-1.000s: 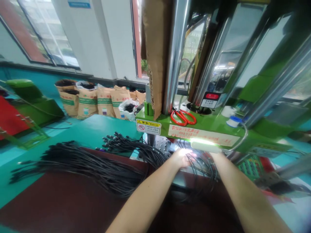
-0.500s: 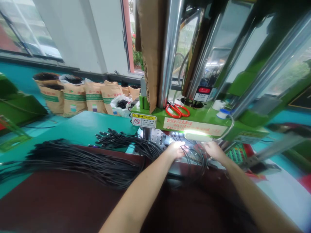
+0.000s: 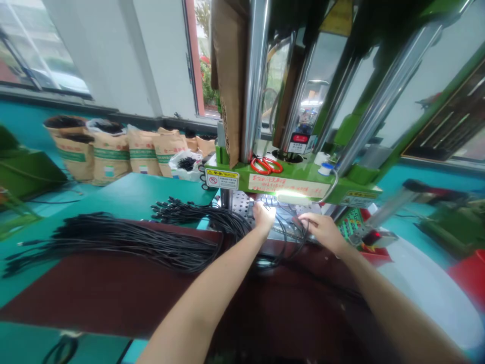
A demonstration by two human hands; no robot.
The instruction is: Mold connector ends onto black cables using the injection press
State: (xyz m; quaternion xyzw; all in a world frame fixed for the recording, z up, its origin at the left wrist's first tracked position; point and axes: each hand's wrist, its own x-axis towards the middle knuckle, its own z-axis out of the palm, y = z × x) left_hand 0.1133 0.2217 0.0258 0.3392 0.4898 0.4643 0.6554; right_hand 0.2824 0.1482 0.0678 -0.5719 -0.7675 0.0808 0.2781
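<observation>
- Green press (image 3: pixel 299 184) looms w/ both hands under its lit plate; a stroke now could crush them.
- Black cables (image 3: pixel 288 232) loop below press; may snag.
- Left hand (image 3: pixel 263 216) pinches cable ends; right hand (image 3: pixel 322 230) fingers spread on loops.

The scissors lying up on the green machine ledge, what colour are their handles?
The scissors have orange-red handles, seen best in the head view, lying on the green machine ledge.

Both hands, left hand (image 3: pixel 263 216) and right hand (image 3: pixel 322 230), on black cables (image 3: pixel 290 232) under a lit green press (image 3: pixel 291 184), red scissors (image 3: pixel 266 165) on top, more cable bundles (image 3: pixel 125 240) left.
</observation>
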